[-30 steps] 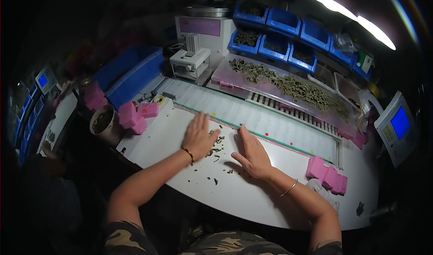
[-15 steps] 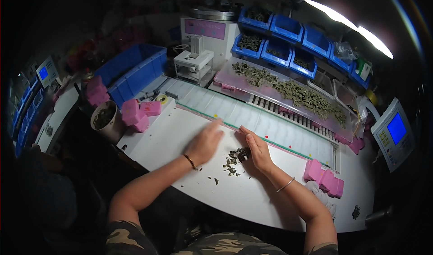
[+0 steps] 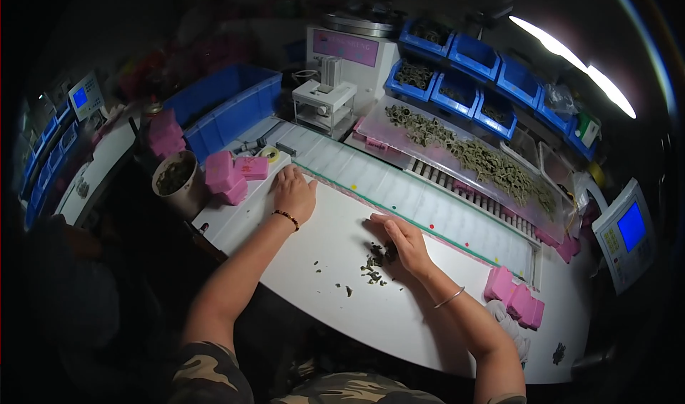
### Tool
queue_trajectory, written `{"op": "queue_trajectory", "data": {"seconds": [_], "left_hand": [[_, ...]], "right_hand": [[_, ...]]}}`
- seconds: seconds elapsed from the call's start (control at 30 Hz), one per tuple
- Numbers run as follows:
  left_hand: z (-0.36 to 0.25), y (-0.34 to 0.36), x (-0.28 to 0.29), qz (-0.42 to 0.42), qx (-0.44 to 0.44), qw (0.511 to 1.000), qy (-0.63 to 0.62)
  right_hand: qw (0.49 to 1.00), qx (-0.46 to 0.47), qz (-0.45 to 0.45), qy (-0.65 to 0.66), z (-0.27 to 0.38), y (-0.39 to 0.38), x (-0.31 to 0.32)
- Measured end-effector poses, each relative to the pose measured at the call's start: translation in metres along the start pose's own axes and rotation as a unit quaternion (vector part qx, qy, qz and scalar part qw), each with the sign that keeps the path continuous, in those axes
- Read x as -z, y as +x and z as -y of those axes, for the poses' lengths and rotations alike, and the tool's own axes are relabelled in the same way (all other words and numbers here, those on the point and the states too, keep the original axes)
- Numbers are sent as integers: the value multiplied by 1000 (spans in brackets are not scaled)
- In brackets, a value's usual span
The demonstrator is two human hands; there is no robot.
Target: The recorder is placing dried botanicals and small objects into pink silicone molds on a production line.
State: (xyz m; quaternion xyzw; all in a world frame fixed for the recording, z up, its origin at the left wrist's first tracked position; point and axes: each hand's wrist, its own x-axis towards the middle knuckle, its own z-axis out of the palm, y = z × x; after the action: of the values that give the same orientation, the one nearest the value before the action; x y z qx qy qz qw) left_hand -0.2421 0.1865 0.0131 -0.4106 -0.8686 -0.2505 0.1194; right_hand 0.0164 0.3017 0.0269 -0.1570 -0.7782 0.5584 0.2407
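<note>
My left hand [image 3: 294, 195] rests palm down on the white tabletop [image 3: 335, 218], by its far edge and right of some pink packets. Its fingers lie flat on the surface with nothing visible in them. Nearer the middle, my right hand [image 3: 404, 243] stands on its edge, fingers stretched out to the left. Against its palm side lies a small loose pile of dark dried plant bits [image 3: 374, 267], which the hand partly hides. A few stray bits [image 3: 349, 290] are scattered to the left and nearer to me.
Beyond the table runs a pale conveyor strip [image 3: 421, 218] with a green edge. Behind it a clear tray [image 3: 377, 128] holds curled dried pieces, below blue bins [image 3: 410, 93]. Pink packets [image 3: 220, 170] and a tub [image 3: 174, 183] stand left; more pink packets [image 3: 516, 293] and a control panel [image 3: 619, 236] are right.
My left hand has moved away from the pile, left and toward the table's far edge, and settled there. My right hand stays beside the bits. The view has shifted slightly.
</note>
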Motion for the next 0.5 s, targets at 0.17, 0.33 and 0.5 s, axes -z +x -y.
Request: {"op": "queue_trajectory", "data": {"seconds": [0.17,0.33,0.5], "left_hand": [[-13,-10,3,-10,3,1000,16],[-59,-75,16,69,-160,948,-267],[-74,-122,62,79,10,854,-514]], "right_hand": [[999,32,7,-10,2,9,-6],[998,64,2,-10,-3,25,-20],[999,45,25,-10,7,30,-22]]}}
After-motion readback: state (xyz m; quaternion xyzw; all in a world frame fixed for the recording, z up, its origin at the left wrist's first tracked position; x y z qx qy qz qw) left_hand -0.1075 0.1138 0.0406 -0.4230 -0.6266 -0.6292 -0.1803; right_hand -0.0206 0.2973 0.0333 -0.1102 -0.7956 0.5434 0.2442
